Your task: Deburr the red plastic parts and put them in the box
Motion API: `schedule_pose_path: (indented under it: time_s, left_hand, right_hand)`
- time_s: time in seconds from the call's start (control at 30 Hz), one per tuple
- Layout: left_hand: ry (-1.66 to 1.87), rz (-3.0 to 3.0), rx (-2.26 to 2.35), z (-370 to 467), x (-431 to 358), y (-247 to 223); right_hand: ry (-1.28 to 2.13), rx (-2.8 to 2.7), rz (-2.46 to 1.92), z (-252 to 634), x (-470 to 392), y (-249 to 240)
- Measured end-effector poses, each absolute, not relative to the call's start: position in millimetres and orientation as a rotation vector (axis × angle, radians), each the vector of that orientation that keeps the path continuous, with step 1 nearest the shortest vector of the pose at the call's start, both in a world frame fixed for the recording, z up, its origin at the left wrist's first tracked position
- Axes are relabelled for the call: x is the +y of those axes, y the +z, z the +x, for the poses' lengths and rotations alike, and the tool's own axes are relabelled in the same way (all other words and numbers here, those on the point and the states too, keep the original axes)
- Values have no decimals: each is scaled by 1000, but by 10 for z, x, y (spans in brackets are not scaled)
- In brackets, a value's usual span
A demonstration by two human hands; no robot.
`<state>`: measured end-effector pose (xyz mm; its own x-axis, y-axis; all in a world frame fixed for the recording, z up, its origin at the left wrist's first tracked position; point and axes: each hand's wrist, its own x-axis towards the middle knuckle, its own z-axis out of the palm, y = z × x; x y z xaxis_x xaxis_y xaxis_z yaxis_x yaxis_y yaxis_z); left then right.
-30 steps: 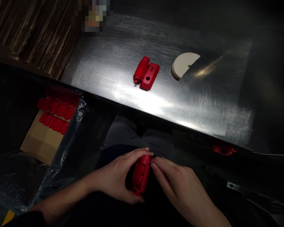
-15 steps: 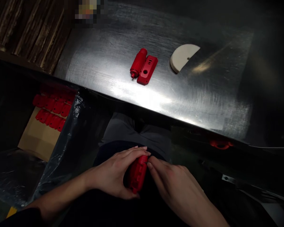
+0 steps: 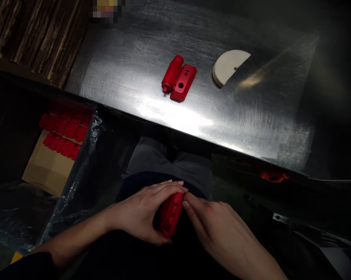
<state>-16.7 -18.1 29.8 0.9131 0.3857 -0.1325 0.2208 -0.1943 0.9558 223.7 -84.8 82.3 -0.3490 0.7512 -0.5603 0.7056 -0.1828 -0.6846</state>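
Note:
Low in the view, in front of my body, my left hand point(image 3: 148, 210) is wrapped round a red plastic part point(image 3: 173, 217), thumb at its lower end and fingers over its top. Slots or notches run along the side of the part that shows. My right hand point(image 3: 216, 221) pinches at the part's upper right edge. Whatever lies between that thumb and forefinger is too small to name. On the metal table point(image 3: 128, 70) lie a red cylindrical piece point(image 3: 173, 73) with a thin tip and, right beside it, a flat red plate point(image 3: 183, 83) with a round hole.
A pale half-disc block point(image 3: 230, 67) lies on the table, right of the red pieces. At left, a box lined with dark plastic film point(image 3: 73, 194) holds rows of red parts point(image 3: 66, 130) on cardboard point(image 3: 47, 167). A red ring-shaped thing point(image 3: 273, 177) sits under the table edge.
The view has shifted slightly. Both hands keep nearly the same hold on the red plastic part, and the things on the table have not moved.

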Motion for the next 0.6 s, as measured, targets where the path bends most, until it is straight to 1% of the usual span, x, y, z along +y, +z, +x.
schedule_pose_path:
  time_s: [0.47, 0.6]
  left_hand:
    - [131, 1770, 473, -154, -163, 314]
    - [98, 1754, 474, -134, -145, 316]
  right_hand:
    - [1710, -1899, -1749, 2259, -804, 840]
    - [1757, -1773, -1629, 2391, -722, 810]
